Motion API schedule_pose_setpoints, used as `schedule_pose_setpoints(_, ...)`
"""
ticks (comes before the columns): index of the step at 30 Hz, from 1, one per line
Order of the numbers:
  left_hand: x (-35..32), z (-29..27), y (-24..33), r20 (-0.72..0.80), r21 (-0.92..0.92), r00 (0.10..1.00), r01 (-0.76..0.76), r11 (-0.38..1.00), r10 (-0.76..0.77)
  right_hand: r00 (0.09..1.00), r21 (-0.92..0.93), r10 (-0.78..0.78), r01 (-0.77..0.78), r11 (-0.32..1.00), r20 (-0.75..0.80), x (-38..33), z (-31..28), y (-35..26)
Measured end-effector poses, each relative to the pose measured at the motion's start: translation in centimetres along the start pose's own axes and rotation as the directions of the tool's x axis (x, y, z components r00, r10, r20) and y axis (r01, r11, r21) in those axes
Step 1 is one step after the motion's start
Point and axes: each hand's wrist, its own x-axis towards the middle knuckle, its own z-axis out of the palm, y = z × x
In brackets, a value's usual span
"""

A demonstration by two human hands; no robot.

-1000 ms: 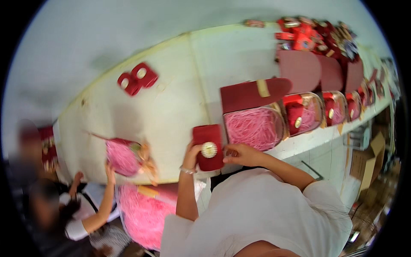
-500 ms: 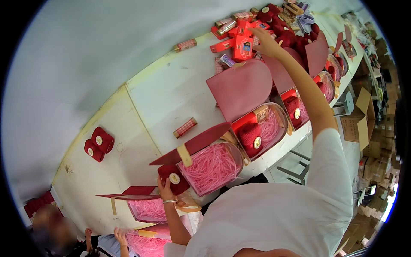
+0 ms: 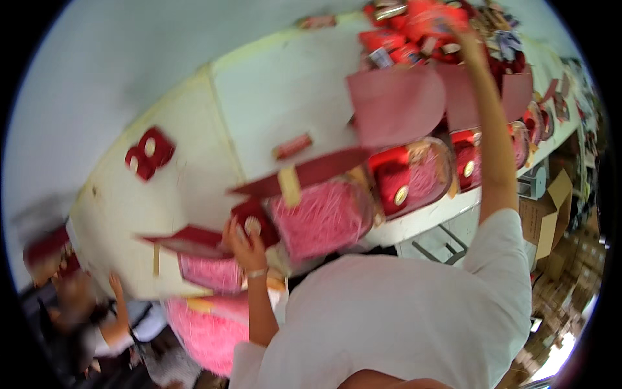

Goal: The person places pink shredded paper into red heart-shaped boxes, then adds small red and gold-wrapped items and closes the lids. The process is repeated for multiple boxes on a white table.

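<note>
My left hand [image 3: 245, 245] is closed on the side of a dark red plush bundle [image 3: 254, 220] with a round white-rimmed badge. That bundle sits just left of an open box [image 3: 314, 220] filled with pink paper shred, its dark red lid [image 3: 311, 170] tipped up. Far off at the upper right, my right hand [image 3: 463, 42] is over a heap of red packets [image 3: 421, 26]; motion smears its fingers. To the right stands another box [image 3: 414, 175] holding a red bundle and pink shred, its lid [image 3: 396, 104] raised.
A small patterned tube [image 3: 292, 146] lies mid-table. Two dark red bundles [image 3: 149, 153] sit at the left. Nearer, another lidded box [image 3: 212, 272] and a pink shred mass [image 3: 207, 330] appear. A co-worker's arm [image 3: 120, 311] is at the lower left; a cardboard box [image 3: 547, 211] stands right.
The whole view has shifted and blurred. My right hand has reached farther over the packets at the upper right. My left hand remains at the dark red plush bundle.
</note>
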Motion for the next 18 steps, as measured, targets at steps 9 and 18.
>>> schedule_pose_setpoints(9,0.7,3.9,0.3,0.300,-0.581,0.947,0.277,0.765,-0.114,0.880,0.890,-0.165,-0.413,0.196,0.445,-33.6,7.2,-17.5)
schedule_pose_setpoints(18,1.3,7.5,-3.0,0.392,-0.737,0.917,0.265,0.621,0.074,0.838,0.817,-0.062,-0.509,0.272,0.543,-36.4,21.5,-20.4)
